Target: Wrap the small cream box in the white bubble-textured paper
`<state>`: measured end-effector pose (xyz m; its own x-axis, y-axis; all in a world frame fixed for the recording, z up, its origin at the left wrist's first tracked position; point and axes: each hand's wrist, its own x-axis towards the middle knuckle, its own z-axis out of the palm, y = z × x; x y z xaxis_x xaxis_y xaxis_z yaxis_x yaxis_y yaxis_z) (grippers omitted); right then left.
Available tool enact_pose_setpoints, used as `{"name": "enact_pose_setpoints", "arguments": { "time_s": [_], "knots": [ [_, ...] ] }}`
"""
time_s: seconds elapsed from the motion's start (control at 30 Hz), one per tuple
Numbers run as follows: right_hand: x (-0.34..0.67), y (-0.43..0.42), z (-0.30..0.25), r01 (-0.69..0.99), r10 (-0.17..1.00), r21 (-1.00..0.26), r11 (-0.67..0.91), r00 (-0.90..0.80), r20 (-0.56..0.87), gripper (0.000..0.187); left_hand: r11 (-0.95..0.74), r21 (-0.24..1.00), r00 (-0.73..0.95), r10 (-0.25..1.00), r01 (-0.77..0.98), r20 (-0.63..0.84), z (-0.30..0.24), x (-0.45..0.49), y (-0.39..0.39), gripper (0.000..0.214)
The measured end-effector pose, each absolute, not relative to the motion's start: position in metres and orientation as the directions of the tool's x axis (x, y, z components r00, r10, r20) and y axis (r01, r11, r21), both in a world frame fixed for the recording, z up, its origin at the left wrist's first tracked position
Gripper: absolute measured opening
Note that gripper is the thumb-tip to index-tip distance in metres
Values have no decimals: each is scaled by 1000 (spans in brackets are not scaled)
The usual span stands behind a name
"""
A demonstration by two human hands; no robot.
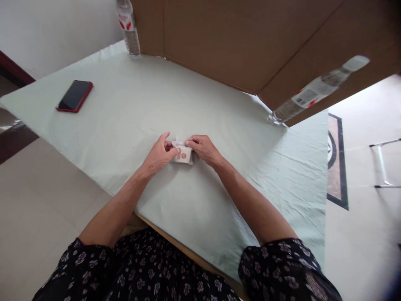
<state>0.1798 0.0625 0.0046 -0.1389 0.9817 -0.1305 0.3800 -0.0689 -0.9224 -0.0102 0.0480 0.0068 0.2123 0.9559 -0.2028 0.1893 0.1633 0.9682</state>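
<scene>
A small pack of playing cards with a red-and-white face lies on the pale green tablecloth near the table's middle. My left hand pinches its left side, thumb on top. My right hand grips the right end, fingers curled over the top edge. Both hands close around the pack, partly hiding it.
A red-cased phone lies face up at the far left. One clear water bottle stands at the back, another at the right, both against a large cardboard sheet. Tiled floor surrounds the table.
</scene>
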Motion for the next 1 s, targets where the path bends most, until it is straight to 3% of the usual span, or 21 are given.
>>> {"name": "enact_pose_setpoints", "arguments": {
  "time_s": [0.13,0.33,0.47,0.7,1.0],
  "knots": [
    [179,66,13,389,971,-914,-118,-148,-188,49,152,978,222,958,142,-181,5,-10,51,90],
    [172,83,9,469,977,-877,-102,-116,-176,26,70,990,213,972,120,-95,-7,-13,53,78],
    [168,89,2,473,981,-879,-56,-137,-137,22,32,992,192,980,124,-56,-12,-12,54,73],
    [165,72,-4,295,995,-954,-51,-63,-72,22,5,995,214,976,103,-27,-15,-10,51,69],
    [169,61,-2,57,992,-993,-105,-58,-108,27,-41,978,255,967,203,-12,-20,-5,46,71]
  ]
}}
